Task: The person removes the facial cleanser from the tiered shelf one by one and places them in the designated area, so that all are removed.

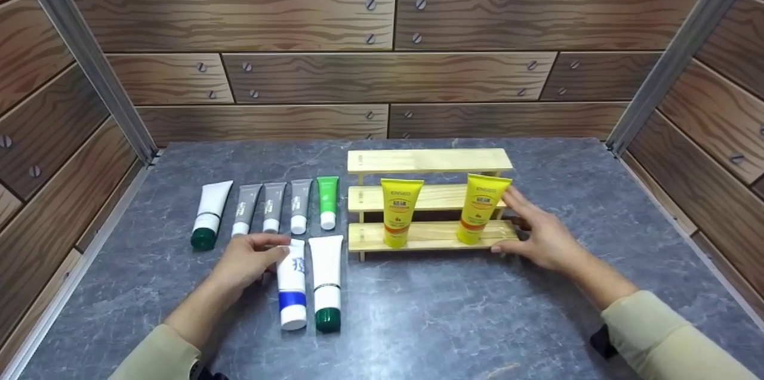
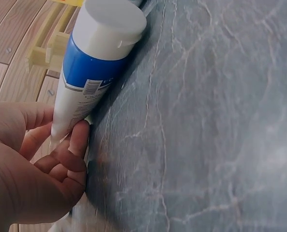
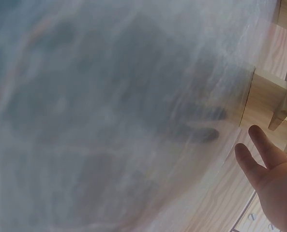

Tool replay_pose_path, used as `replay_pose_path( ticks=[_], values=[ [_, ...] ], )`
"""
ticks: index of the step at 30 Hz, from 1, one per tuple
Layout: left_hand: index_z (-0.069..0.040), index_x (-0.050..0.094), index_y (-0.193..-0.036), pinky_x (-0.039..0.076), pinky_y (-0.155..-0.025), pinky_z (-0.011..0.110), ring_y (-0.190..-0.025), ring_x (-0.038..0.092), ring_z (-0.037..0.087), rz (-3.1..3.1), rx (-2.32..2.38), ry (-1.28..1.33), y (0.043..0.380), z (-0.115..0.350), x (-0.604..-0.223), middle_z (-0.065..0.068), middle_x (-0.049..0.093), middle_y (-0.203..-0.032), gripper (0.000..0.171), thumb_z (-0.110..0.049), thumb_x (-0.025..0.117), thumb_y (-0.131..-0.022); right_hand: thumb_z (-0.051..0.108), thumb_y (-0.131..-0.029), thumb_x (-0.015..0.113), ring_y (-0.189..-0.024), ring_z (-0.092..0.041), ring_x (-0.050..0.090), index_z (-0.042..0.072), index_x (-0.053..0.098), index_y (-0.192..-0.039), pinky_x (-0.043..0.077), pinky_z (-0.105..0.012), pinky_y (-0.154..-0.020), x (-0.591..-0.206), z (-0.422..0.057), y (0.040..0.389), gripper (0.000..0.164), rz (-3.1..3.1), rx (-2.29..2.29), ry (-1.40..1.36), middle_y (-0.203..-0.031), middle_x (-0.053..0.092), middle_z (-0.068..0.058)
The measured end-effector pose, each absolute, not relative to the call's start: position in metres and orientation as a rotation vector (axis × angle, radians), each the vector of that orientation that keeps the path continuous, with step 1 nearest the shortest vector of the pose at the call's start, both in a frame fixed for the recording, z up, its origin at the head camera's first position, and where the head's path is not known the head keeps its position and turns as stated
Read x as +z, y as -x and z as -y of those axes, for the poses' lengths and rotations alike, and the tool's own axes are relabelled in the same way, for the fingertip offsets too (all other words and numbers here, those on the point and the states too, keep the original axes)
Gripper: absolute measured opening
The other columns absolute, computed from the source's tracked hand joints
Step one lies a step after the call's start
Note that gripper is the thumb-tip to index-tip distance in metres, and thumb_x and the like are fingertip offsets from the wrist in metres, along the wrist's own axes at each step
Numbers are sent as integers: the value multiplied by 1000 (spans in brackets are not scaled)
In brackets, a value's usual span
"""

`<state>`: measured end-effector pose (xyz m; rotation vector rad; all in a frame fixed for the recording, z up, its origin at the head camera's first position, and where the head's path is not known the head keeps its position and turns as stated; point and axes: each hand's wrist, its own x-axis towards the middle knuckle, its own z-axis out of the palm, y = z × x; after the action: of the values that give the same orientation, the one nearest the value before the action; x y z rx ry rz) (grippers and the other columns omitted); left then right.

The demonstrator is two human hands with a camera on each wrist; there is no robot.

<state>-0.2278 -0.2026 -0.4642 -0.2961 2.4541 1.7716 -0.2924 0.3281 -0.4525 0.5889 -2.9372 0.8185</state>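
My left hand [image 1: 249, 260] pinches the flat end of a white tube with a blue band [image 1: 292, 284]. In the left wrist view the tube's white cap [image 2: 116, 24] points away from the fingers. Close on its right lies a white tube with a dark green cap [image 1: 327, 284]. My right hand [image 1: 546, 240] is at the right end of a tiered wooden rack [image 1: 430, 241], fingers spread, beside a yellow tube [image 1: 482, 210] that leans slightly. Another yellow tube [image 1: 399, 213] stands on the same lowest tier. Two extended fingers [image 3: 266, 147] show in the right wrist view.
Behind the left hand lie a green tube [image 1: 327, 198], several grey tubes [image 1: 301, 201] and another white tube with a green cap [image 1: 212, 210]. The rack's upper tiers [image 1: 430, 159] rise toward the back. Wood-patterned walls [image 1: 382, 76] enclose the dark marbled tabletop [image 1: 453, 320].
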Motion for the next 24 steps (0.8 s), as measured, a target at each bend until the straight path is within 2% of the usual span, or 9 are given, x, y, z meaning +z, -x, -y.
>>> replay_pose_path(
  ticks=[10, 18, 24],
  values=[
    [1, 76, -124, 46, -56, 27, -73, 62, 18, -2473, 1792, 266, 229, 205, -467, 8, 73, -97, 27, -6, 70, -98, 52, -79, 90, -153, -52, 26, 18, 23, -170, 21, -72, -119, -452, -328, 293, 118, 2947, 823, -580, -176, 13, -11],
    [0, 77, -123, 47, -58, 29, -75, 62, 19, -2504, 1760, 253, 228, 205, -466, 8, 74, -100, 26, -7, 70, -99, 50, -81, 89, -152, -52, 27, 15, 26, -169, 22, -71, -119, -452, -328, 292, 115, 2925, 802, -605, -175, 16, -12],
    [3, 77, -121, 53, -68, 29, -81, 65, 18, -2522, 1759, 238, 228, 205, -466, 12, 75, -108, 25, -6, 70, -98, 51, -80, 89, -152, -52, 28, 14, 26, -169, 23, -72, -118, -453, -329, 292, 115, 2916, 797, -613, -175, 17, -13]
  ],
)
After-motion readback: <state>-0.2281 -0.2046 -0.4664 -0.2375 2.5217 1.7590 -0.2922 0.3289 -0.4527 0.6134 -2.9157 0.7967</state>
